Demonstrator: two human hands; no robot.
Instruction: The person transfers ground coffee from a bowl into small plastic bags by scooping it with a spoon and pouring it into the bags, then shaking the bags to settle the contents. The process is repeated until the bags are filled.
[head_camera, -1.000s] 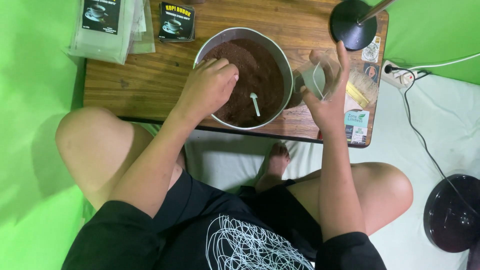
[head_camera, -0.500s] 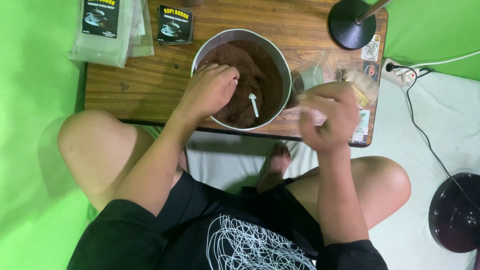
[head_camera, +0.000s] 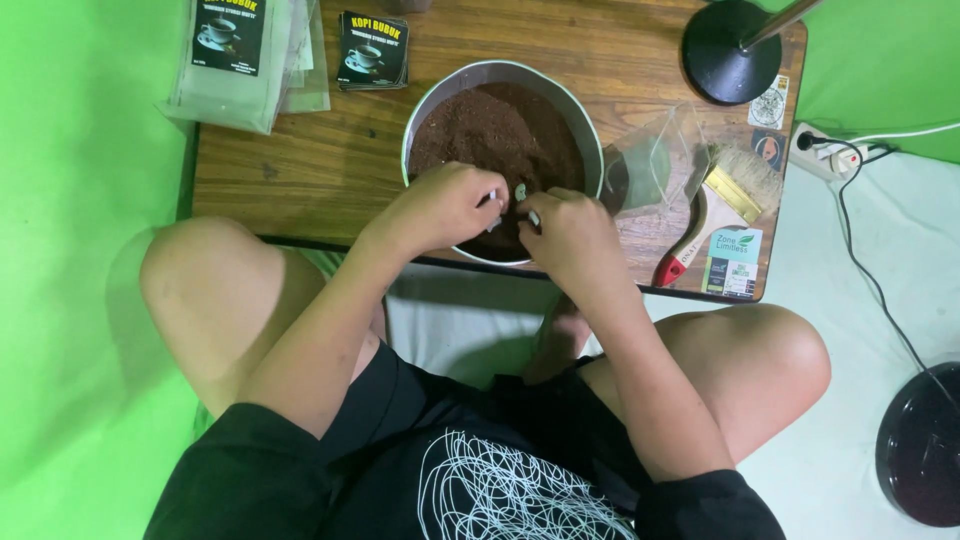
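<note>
Both of your hands meet over the near rim of the metal bowl (head_camera: 420, 110), fingers curled in toward each other. Your left hand (head_camera: 445, 205) pinches something small and pale at its fingertips, and your right hand (head_camera: 570, 235) closes on the same spot from the other side; between them sits a small greenish-white piece, likely a scoop handle (head_camera: 520, 190), though it is too small to say for sure. Whether either hand is fully clamped on it, you cannot tell from this view.

The bowl holds dark brown powder (head_camera: 500, 130) nearly to the brim, and it stands on the wooden table (head_camera: 300, 170) right at the near edge, above your crossed legs. Keep your wrists low and steady here, since any tipping would send powder onto your lap. Work over the bowl's centre, not its lip.

Just to the right of the bowl stands a clear plastic pouch (head_camera: 655, 160), open and upright. Beside that lies a paintbrush with a red handle (head_camera: 700, 225) near some printed cards. At the far left corner lie a stack of clear pouches with dark labels (head_camera: 240, 55) and a small dark packet (head_camera: 372, 48). A black lamp base (head_camera: 730, 50) sits at the far right corner.
</note>
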